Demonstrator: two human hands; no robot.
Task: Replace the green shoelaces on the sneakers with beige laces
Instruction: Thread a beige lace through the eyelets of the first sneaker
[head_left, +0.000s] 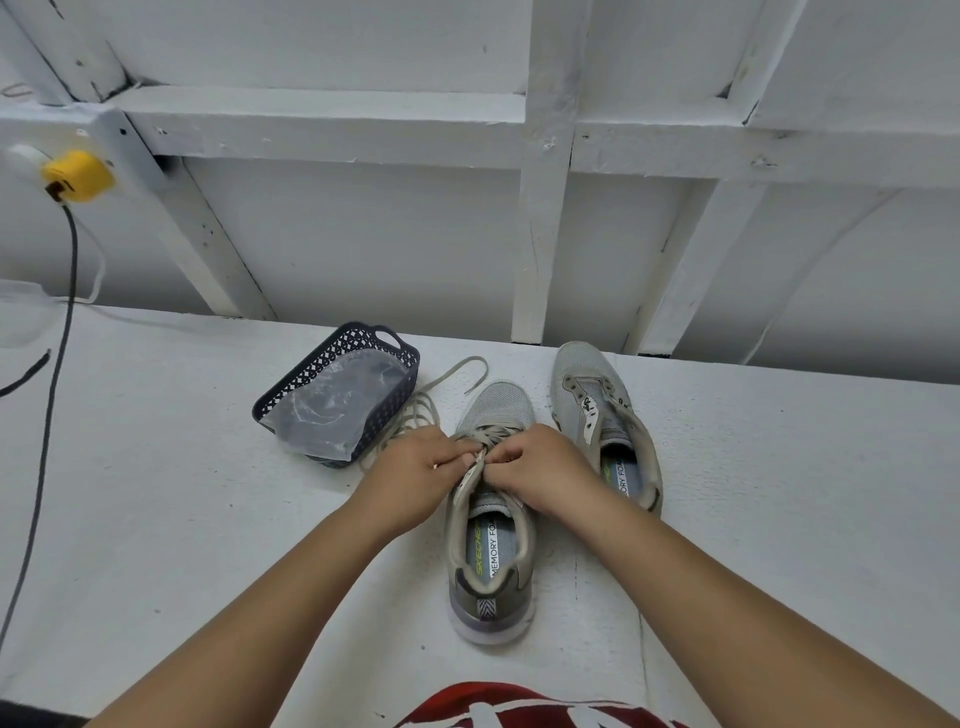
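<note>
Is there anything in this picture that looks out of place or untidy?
Mostly the far sneaker: it has no lace, and its tongue lies open. A loose lace trails in loops from the near sneaker toward the basket. Both fit a lace change in progress.

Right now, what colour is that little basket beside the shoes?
Dark navy blue, with a lattice pattern, as the head view shows: the basket.

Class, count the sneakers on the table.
2. One sneaker lies in the middle under both hands; the other sneaker lies just right of it, unlaced. None seems hidden.
</note>
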